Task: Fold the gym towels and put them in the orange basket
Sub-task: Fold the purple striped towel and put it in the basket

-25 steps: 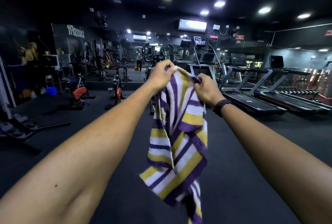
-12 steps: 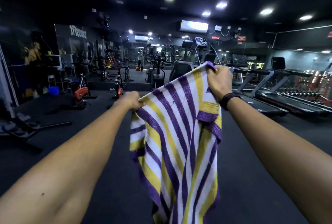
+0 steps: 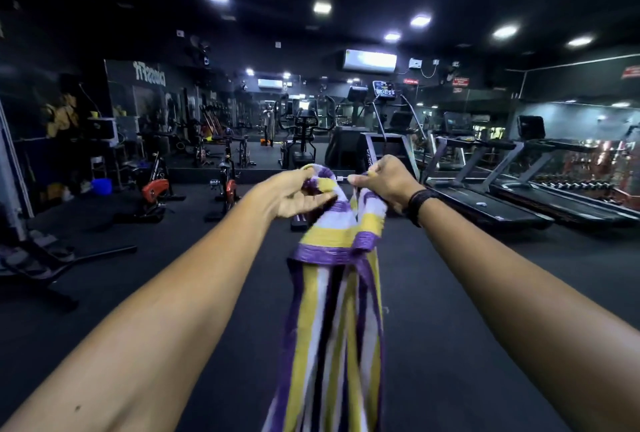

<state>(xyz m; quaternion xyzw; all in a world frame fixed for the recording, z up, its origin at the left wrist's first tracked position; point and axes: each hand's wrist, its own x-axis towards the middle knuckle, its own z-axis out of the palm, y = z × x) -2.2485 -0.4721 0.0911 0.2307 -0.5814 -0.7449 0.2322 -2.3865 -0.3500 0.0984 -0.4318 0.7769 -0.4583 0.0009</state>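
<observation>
Both hands' fingers (image 3: 360, 178) pinch towel (image 3: 334, 310) top.

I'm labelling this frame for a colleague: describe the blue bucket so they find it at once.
Look along the dark left wall, below the mirrored lettering. Left of the red-shrouded spin bike, by a white stool, the blue bucket sits on the floor, the only bright blue thing there.

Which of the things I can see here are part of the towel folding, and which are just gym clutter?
Part of the job:
striped towel
left hand, gripping the towel's top
right hand, gripping the towel's top

Just standing about:
treadmills
exercise bikes
blue bucket

The orange basket is not in view.
</observation>
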